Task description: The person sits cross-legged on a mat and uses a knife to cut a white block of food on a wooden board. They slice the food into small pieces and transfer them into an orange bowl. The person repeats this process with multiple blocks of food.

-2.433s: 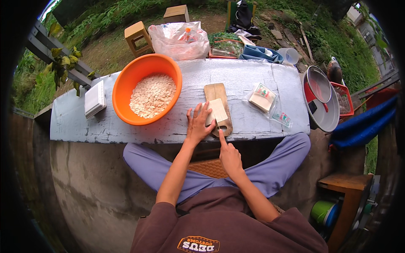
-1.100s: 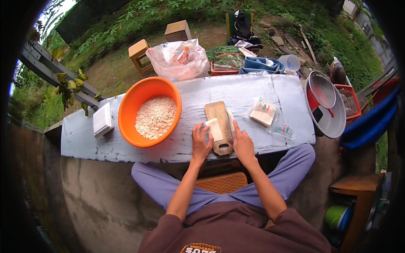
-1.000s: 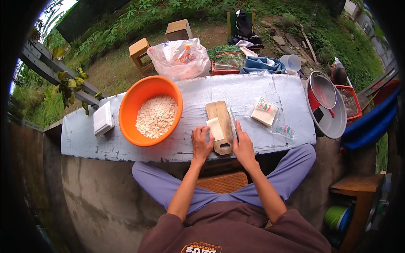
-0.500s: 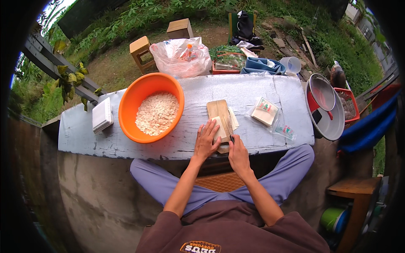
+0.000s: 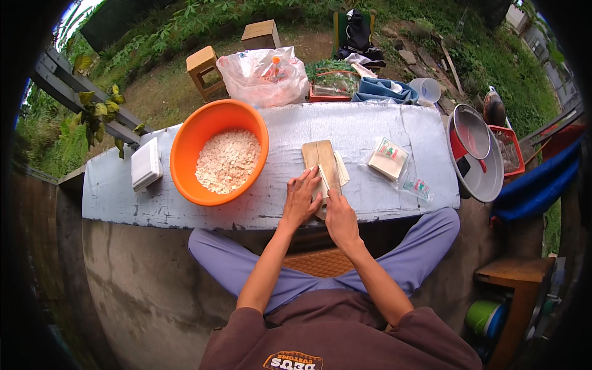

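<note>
A small wooden cutting board (image 5: 316, 150) lies on the silver-covered table in front of me, with a narrow stack of pale wrapper sheets (image 5: 323, 180) on it. My left hand (image 5: 300, 201) presses the stack from the left, its fingertips bent onto the sheets. Closed round a knife handle, my right hand (image 5: 341, 217) is at the board's near right side; the fist hides the handle, and the knife blade (image 5: 333, 179) runs away from me along the stack. Cut wrapper strips (image 5: 341, 168) lie fanned at the board's right edge.
Left of the board stands an orange basin (image 5: 179, 176) of pale flakes, beside a white lidded box (image 5: 146, 164). A clear packet of square wrappers (image 5: 388, 159) lies to the right. Beyond the table's right end are a grey basin (image 5: 489, 190) and a sieve (image 5: 472, 131).
My left hand's fingers have drawn in from lying flat to bent on the stack. My right hand has shifted slightly left with the knife, closer to the left hand.
</note>
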`<state>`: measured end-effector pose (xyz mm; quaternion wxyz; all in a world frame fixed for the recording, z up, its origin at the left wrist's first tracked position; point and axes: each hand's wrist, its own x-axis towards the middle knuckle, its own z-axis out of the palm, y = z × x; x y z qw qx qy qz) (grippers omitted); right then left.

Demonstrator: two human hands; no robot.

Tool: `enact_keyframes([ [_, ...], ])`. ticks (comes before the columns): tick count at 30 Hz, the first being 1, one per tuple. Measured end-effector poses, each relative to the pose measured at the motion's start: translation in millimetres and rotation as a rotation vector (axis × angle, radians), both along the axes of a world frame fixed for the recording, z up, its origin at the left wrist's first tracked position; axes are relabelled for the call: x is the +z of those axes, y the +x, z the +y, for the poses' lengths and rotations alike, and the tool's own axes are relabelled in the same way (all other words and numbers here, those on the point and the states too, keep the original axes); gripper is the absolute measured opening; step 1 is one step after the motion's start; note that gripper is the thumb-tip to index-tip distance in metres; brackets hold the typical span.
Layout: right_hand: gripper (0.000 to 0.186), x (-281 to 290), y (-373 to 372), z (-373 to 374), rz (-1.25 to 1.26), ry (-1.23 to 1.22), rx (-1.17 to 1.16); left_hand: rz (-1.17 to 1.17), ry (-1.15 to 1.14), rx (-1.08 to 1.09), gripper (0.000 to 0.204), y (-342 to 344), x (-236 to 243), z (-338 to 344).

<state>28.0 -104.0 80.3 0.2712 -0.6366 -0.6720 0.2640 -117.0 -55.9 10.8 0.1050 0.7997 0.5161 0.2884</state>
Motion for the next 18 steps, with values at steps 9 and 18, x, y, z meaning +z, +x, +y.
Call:
enact_keyframes([
  [9,0.010,10,-6,4,-0.053,-0.001,0.000,-0.008,-0.003,0.000,0.042,-1,-1,0],
  [18,0.009,9,-4,6,-0.062,0.015,0.020,-0.033,-0.024,-0.009,0.044,-1,0,-1],
])
